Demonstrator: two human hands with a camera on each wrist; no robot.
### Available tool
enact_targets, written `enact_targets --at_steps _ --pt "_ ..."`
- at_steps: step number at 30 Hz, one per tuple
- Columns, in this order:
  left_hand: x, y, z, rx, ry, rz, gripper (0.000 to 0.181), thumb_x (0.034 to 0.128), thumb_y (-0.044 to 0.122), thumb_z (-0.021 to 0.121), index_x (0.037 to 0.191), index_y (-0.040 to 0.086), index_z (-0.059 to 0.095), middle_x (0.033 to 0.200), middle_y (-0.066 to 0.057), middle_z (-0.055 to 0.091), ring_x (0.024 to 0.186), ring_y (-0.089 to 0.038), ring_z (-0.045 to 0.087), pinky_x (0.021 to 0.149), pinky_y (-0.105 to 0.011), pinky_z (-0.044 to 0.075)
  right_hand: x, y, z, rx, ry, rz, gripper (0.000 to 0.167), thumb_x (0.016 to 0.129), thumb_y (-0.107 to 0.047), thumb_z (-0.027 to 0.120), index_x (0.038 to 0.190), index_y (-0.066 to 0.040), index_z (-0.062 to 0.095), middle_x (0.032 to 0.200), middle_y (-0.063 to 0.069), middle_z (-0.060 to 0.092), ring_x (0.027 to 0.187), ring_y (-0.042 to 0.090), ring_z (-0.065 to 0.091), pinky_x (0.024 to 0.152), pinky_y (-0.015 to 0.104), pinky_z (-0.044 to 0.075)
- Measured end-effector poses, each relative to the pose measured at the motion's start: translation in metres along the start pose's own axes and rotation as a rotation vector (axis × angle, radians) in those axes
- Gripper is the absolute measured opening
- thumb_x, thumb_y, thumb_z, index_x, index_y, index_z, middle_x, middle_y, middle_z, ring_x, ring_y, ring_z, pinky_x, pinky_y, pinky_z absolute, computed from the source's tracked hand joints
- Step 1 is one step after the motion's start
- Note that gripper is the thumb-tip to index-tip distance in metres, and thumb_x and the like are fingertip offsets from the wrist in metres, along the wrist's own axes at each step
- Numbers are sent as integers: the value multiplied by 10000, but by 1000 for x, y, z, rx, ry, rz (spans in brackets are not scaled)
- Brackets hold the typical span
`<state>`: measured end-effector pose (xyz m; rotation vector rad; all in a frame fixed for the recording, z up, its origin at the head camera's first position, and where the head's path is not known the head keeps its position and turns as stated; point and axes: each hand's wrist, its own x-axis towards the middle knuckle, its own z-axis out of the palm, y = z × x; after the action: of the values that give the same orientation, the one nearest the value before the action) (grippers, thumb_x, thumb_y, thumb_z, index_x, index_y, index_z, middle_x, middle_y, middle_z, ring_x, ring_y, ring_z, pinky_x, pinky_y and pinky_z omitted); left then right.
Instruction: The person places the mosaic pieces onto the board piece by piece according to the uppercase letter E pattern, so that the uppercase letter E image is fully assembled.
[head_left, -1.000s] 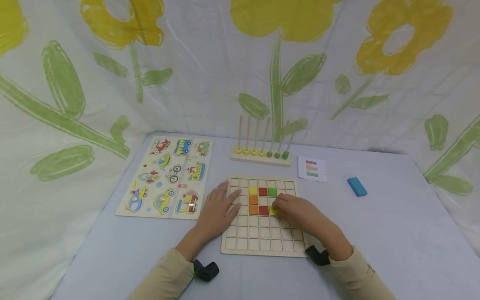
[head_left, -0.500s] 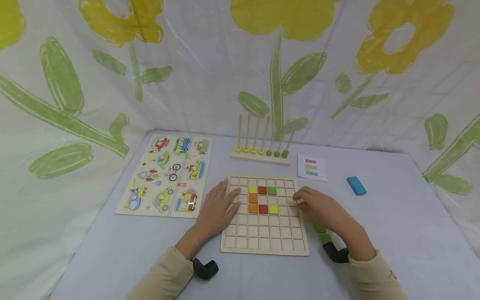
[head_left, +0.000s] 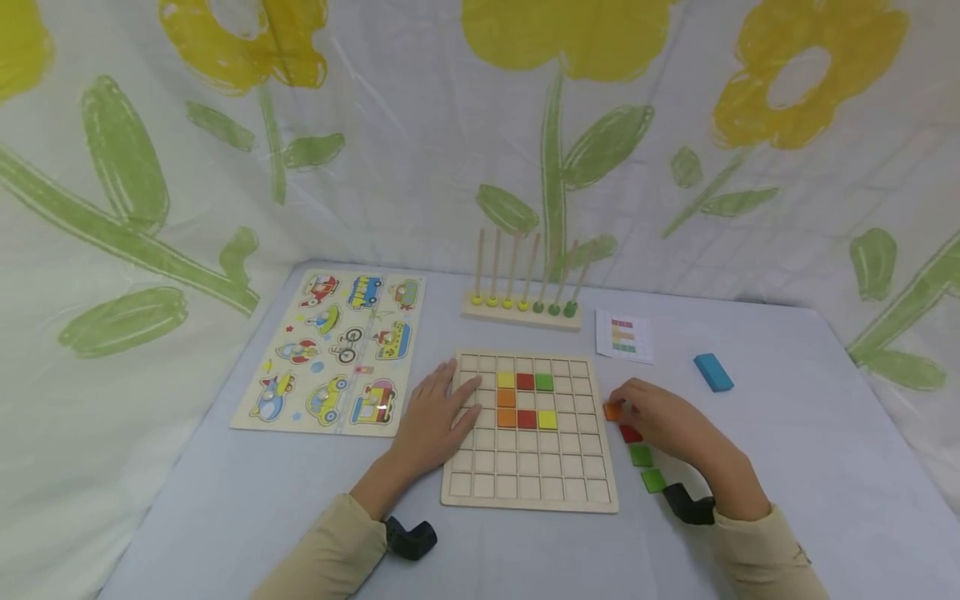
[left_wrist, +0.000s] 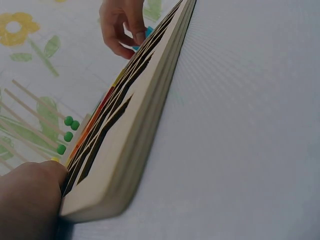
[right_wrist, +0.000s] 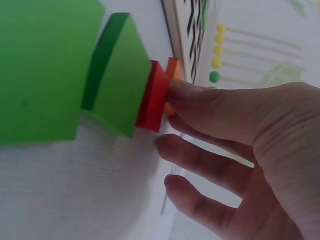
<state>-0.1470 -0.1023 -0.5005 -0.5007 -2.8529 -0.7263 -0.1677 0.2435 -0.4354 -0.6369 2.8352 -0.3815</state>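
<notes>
Sleeves of beige cloth (head_left: pixel 322 550) reach in at the near edge, and beyond the right one lie two flat green square tiles (head_left: pixel 653 481), then a flat red square tile (head_left: pixel 631 433). And there, at the row's far end, the right hand (head_left: pixel 663 421) pinches a flat orange square tile (head_left: pixel 612 412), just right of the pale wooden grid board (head_left: pixel 528 464)! Left hand (head_left: pixel 431 421), fingers spread and grasping nothing, rests on the board's left side. Seven coloured squares (head_left: pixel 506 398) sit in its far half, a C open to the right. Far left, a wooden vehicle puzzle (head_left: pixel 251 419); far right, a blue rectangular block (head_left: pixel 713 372), then a white printed card (head_left: pixel 625 337). Farther still, a wooden rack of yellow and green beads (head_left: pixel 521 315) stands before a white flower-painted curtain (head_left: pixel 420 125).
</notes>
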Motion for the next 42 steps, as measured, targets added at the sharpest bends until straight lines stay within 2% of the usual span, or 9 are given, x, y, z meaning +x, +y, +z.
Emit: enact_targets --at_steps 8,13,20,31,37,42 --pt "0 0 2 8 8 -1 470 976 410 478 1403 216 501 1548 -148 299 1442 -313 239 1149 -507 222 1 5 3 -25 34 -26 257 866 -137 705 1116 -116 644 1073 -11 634 931 161 609 822 385 538" --pt "0 0 1 10 -11 -14 477 979 422 467 1414 226 486 1557 -138 281 1451 -302 218 1159 -496 205 2 6 2 -26 42 -28 267 863 -155 713 1116 -116 639 1051 -21 632 908 156 607 795 366 543" --pt "1 0 1 8 -31 -24 481 984 437 450 1423 240 473 1565 -124 269 1459 -284 202 1168 -483 187 3 -11 -2 -2 85 -47 253 856 -177 726 1092 -178 636 1009 -90 599 853 99 578 712 269 536" --pt "1 0 -1 8 -45 -33 489 986 445 445 1430 241 465 1572 -120 253 1465 -277 184 1172 -480 177 13 -63 16 -60 106 -304 158 868 -246 715 1012 -194 676 942 -131 611 794 19 549 736 218 529" --pt "1 -1 -1 5 -50 -30 487 990 444 438 1433 242 458 1573 -123 249 1466 -277 179 1173 -478 173 21 -84 26 -82 120 -406 117 877 -288 701 959 -218 655 914 -148 600 783 16 569 711 193 518" --pt "1 0 -1 4 -53 -35 493 989 455 434 1436 248 454 1576 -114 245 1467 -272 177 1174 -477 172 27 -97 33 -112 107 -446 107 893 -289 682 964 -213 656 924 -139 594 788 31 558 726 185 510"
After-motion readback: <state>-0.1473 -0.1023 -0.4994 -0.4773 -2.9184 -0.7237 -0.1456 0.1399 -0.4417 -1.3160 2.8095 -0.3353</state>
